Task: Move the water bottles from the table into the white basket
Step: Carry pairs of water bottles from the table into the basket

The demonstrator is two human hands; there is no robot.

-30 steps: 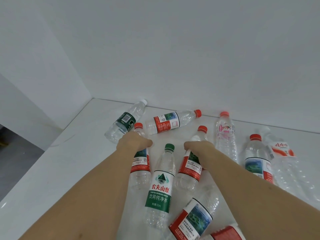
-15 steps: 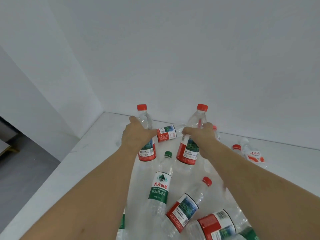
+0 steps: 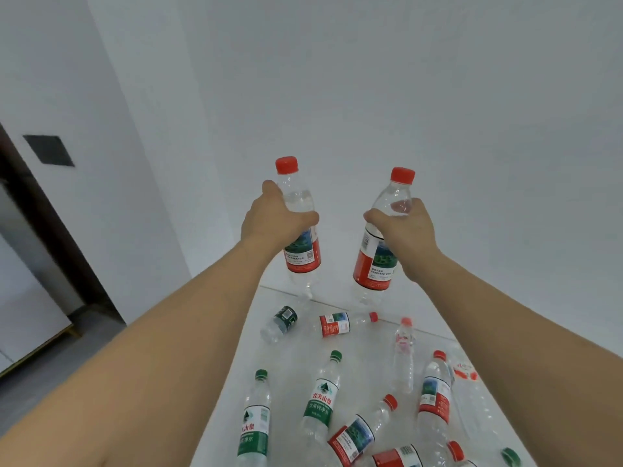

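White walls meet in a corner behind the white table (image 3: 269,335), and a dark door frame (image 3: 50,210) stands at the left. Compared with half a second ago, we have raised both bottles from just over the pile to well above the table, against the wall, and more of the room at the left has come into view.

Our left hand (image 3: 274,219) is clamped around the shoulder of the left red-capped bottle (image 3: 301,237), above its red label. Our right hand (image 3: 403,229) is closed around the right red-capped bottle (image 3: 377,254) at the same height. Both bottles stand nearly upright, long axis vertical, caps up; the right one leans slightly, its cap tipped to the right. The two are well apart.

Below, the other bottles lie flat on the table: a dark-labelled bottle (image 3: 281,321) and a red-labelled bottle (image 3: 340,324) across the far end, and a green-labelled bottle (image 3: 320,399) with its cap pointing away from us. The white basket is out of view.
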